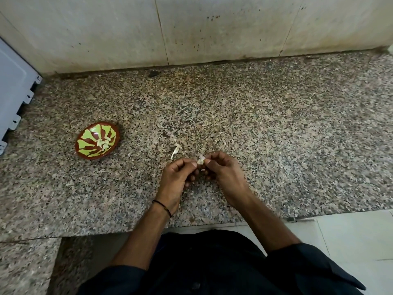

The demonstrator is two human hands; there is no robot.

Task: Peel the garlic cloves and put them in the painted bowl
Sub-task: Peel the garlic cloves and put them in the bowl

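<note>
Grey-blue metal, the side of a big box point(12, 92), stands at the left edge of the speckled stone counter point(276, 124). Near that side sits the small round brown bowl painted with green leaf shapes point(87, 135). A little heap of pale garlic pieces point(104, 143) lies in it, and they look peeled. I think the bowl waits there so it is easy to reach but out of the way of the peeling.

Nearer the middle, a thin white strip of garlic skin point(175, 151) lies on the counter, just past the hands.

Next comes the left hand point(176, 177), with a thin black thread point(162, 206) round its wrist, and then the right hand point(225, 173). Their fingers point(192, 163) are curled in and pinch one small pale garlic clove point(200, 161) from both sides, close to the counter's front edge. Most likely one hand holds it steady while the other picks at the skin.

I can see no words or labels anywhere.
</note>
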